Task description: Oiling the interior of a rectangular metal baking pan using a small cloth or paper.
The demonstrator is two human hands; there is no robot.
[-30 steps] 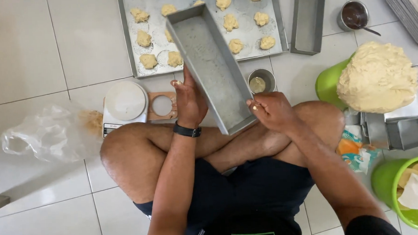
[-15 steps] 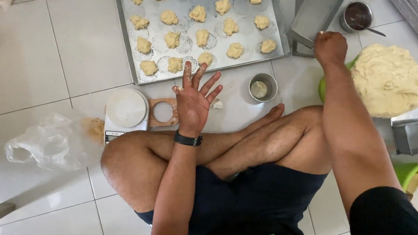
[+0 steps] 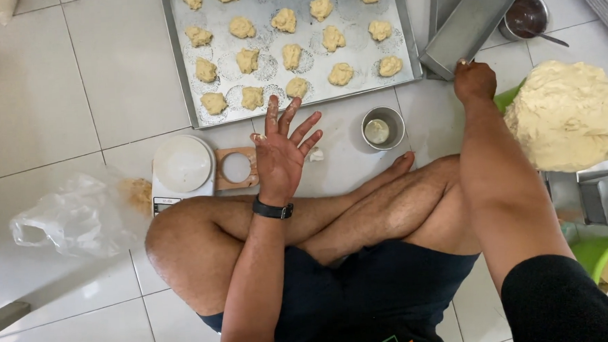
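I sit cross-legged on a white tiled floor. My left hand hovers open with fingers spread, above the floor just below a large metal baking tray that carries several lumps of pale dough. My right hand reaches out to the right and grips the near end of a long grey loaf tin, which rests tilted on another tin. A big mound of pale dough sits in a green bowl just right of that hand.
A white kitchen scale and a wooden ring cutter lie left of my left hand. A small metal cup stands between my hands. A crumpled plastic bag lies far left. A dark-filled bowl with a spoon stands top right.
The loaf tin went from in front of me, held in both hands, to the right beside the tray. My left hand let go and now hangs open; my right hand stays on the tin.
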